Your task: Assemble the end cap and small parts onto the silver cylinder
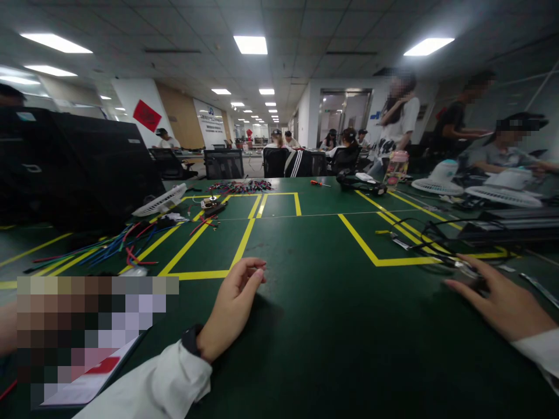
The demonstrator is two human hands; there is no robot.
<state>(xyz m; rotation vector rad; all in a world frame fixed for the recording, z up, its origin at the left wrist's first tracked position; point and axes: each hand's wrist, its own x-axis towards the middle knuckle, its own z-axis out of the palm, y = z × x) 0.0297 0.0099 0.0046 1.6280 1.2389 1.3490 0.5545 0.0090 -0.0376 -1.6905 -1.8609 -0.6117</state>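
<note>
My left hand (pixel 233 308) rests over the green table (pixel 314 326), its fingers curled and the thumb close to the fingertips. Nothing shows in it. At the right, my right hand (pixel 502 299) curves its thumb and fingers around a small round silvery metal part (pixel 469 276). The fingers partly cover that part, so its exact kind is unclear. Just behind it run black cables (pixel 425 238) with a pale tag; whether they join the part I cannot tell.
Another person's arm (pixel 6 329) reaches in at the left beside a partly blurred booklet (pixel 81 387). Loose coloured wires (pixel 109 247) lie beyond it, near a black case (pixel 82 169). White fans (pixel 441 181), a bottle (pixel 396 169) and a screwdriver (pixel 318 183) are farther back. Yellow tape marks the table.
</note>
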